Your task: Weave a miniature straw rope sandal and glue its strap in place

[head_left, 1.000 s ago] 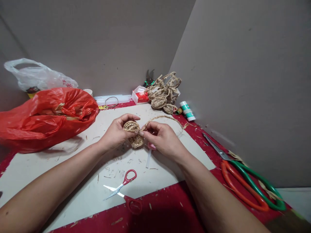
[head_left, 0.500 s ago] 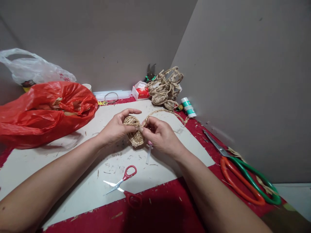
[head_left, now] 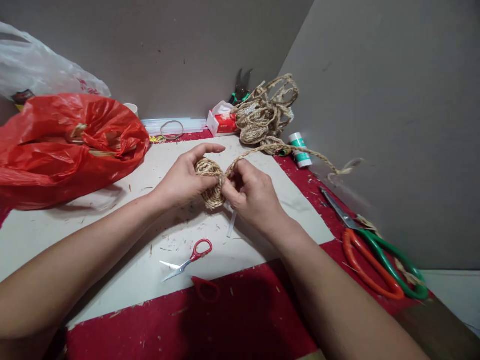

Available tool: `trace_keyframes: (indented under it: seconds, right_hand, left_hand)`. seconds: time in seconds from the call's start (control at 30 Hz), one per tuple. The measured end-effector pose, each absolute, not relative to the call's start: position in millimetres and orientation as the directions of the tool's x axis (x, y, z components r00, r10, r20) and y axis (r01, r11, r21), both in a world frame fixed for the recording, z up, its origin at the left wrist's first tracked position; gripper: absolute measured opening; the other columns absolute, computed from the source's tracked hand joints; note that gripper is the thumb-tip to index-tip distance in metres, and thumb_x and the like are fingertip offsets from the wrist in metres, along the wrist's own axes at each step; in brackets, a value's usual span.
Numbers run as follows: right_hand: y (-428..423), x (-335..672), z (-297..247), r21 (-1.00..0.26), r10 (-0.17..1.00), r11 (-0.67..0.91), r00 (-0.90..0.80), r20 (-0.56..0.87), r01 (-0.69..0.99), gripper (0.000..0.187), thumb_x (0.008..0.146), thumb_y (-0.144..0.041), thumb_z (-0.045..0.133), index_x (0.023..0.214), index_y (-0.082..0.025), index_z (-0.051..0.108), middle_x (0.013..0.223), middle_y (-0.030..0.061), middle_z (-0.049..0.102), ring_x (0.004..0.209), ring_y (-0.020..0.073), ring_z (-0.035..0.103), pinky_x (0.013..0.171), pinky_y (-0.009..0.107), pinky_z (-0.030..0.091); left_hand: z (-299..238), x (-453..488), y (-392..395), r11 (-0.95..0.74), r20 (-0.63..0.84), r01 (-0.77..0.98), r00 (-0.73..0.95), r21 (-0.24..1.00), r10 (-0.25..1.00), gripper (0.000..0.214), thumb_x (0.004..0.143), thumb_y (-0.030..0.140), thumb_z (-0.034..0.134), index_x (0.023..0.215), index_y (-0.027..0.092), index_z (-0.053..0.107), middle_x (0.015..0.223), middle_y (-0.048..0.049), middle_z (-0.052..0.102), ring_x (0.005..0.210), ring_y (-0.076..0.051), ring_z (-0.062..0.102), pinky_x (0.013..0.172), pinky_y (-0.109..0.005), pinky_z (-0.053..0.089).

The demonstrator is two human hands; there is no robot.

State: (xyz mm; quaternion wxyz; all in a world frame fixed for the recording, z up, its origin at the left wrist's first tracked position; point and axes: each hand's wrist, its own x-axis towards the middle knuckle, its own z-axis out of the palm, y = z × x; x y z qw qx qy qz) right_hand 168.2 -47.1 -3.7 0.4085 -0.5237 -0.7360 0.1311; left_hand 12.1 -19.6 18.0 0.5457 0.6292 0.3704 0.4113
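Observation:
A small coiled piece of braided straw (head_left: pixel 213 197) is in my left hand (head_left: pixel 187 175), its thumb pressed on the coil and the index finger stretched out above it. At the coil's right edge my right hand (head_left: pixel 253 195) pinches the straw braid (head_left: pixel 255 150). The braid's loose tail runs from there up and right over the table, ending in frayed fibres. A clear thin stick (head_left: pixel 231 225) shows below my right hand; its upper end is hidden. Open small scissors with red handles (head_left: pixel 197 252) lie below my hands.
A red plastic bag (head_left: pixel 71 150) fills the left side. A heap of straw braid (head_left: pixel 262 115) stands at the back beside a tissue packet (head_left: pixel 223 120) and a green-white roll (head_left: pixel 300 150). Large shears (head_left: pixel 371 250) lie at right. Straw scraps dot the white sheet (head_left: pixel 123 265).
The braid's tail has swung out to the right and now stretches past the roll. Both hands keep their hold on the coil and braid. The camera view has tilted slightly downward.

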Motion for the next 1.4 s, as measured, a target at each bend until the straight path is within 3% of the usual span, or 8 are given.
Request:
trace_keyframes:
  seconds: [0.1,0.2,0.33,0.57,0.77,0.93,1.13,1.4]
  right_hand:
    - [-47.3,170.3,-0.6,-0.750,0.916,0.384,-0.122,0.382,0.539,0.016,0.080,-0.021,0.054,0.069,-0.023,0.042,0.063,-0.0013,0.051,0.057,0.0144,0.048,0.056,0.028,0.036]
    - [-48.7,171.2,5.3,-0.904,0.956,0.292,-0.114,0.269,0.312,0.018,0.082,-0.029,0.059,0.070,-0.023,0.047,0.062,-0.0027,0.050,0.054,0.0133,0.046,0.052,0.026,0.036]
    - [-50.4,170.3,11.2,-0.972,0.980,0.178,-0.122,0.160,0.155,0.016,0.077,-0.028,0.063,0.075,-0.023,0.048,0.060,-0.0058,0.047,0.050,0.0112,0.044,0.048,0.024,0.034]
    - [-48.1,171.3,0.1,-0.863,0.945,0.320,-0.064,0.321,0.390,0.010,0.080,-0.023,0.058,0.079,-0.024,0.048,0.059,-0.0049,0.046,0.050,0.0127,0.044,0.048,0.025,0.035]
    - [-47.9,172.8,-2.8,-0.801,0.918,0.385,-0.097,0.385,0.458,0.007,0.082,-0.024,0.058,0.075,-0.023,0.057,0.069,0.0008,0.058,0.063,0.0166,0.054,0.052,0.026,0.039]
    - [-48.8,173.2,2.6,-0.810,0.919,0.381,-0.090,0.383,0.446,0.007,0.074,-0.017,0.060,0.068,-0.021,0.061,0.069,0.0014,0.058,0.066,0.0173,0.055,0.057,0.027,0.041]
    - [-53.1,171.2,7.9,-0.925,0.975,0.220,-0.102,0.198,0.309,0.010,0.074,-0.020,0.060,0.083,-0.021,0.058,0.064,-0.0022,0.057,0.056,0.0146,0.052,0.051,0.026,0.040]
    - [-55.1,171.7,8.5,-0.875,0.944,0.328,-0.163,0.288,0.357,0.007,0.077,-0.025,0.064,0.081,-0.020,0.060,0.069,-0.0002,0.060,0.058,0.0143,0.054,0.053,0.026,0.042]
  left_hand:
    - [17.8,12.0,-19.8,-0.125,0.120,-0.010,0.374,0.992,0.920,0.054,0.061,0.002,0.061,0.112,0.017,0.059,0.067,0.0046,0.056,0.059,-0.011,0.050,0.056,-0.022,0.038]
    - [18.7,11.6,-20.0,-0.107,0.116,-0.045,0.373,0.993,0.921,0.053,0.062,0.002,0.062,0.113,0.017,0.058,0.072,0.0034,0.058,0.062,-0.011,0.051,0.059,-0.023,0.040]
    - [19.8,11.0,-20.5,-0.068,0.096,-0.082,0.394,0.994,0.914,0.052,0.063,0.002,0.063,0.113,0.016,0.058,0.078,0.0023,0.060,0.064,-0.010,0.053,0.062,-0.023,0.042]
    - [13.2,11.2,-18.1,0.156,-0.037,-0.245,0.429,0.957,0.903,0.052,0.063,0.001,0.068,0.111,0.015,0.058,0.080,-0.0010,0.067,0.068,-0.012,0.061,0.069,-0.026,0.047]
    - [5.0,14.0,-17.5,0.321,-0.190,-0.305,0.391,0.897,0.901,0.031,0.061,0.001,0.071,0.089,0.012,0.063,0.069,-0.0008,0.065,0.060,-0.012,0.062,0.064,-0.028,0.049]
    - [0.9,15.1,-19.9,0.261,-0.148,-0.271,0.376,0.927,0.915,0.023,0.060,0.000,0.071,0.078,0.012,0.062,0.063,0.0005,0.063,0.056,-0.011,0.060,0.060,-0.026,0.047]
    - [0.1,14.9,-22.7,0.132,-0.043,-0.225,0.362,0.965,0.931,0.020,0.061,0.003,0.071,0.077,0.013,0.062,0.067,0.0005,0.063,0.058,-0.010,0.057,0.059,-0.025,0.045]
    - [0.2,13.4,-20.5,0.027,0.022,-0.165,0.290,0.986,0.957,0.021,0.060,0.003,0.068,0.077,0.015,0.062,0.066,0.0028,0.060,0.057,-0.010,0.054,0.056,-0.024,0.043]
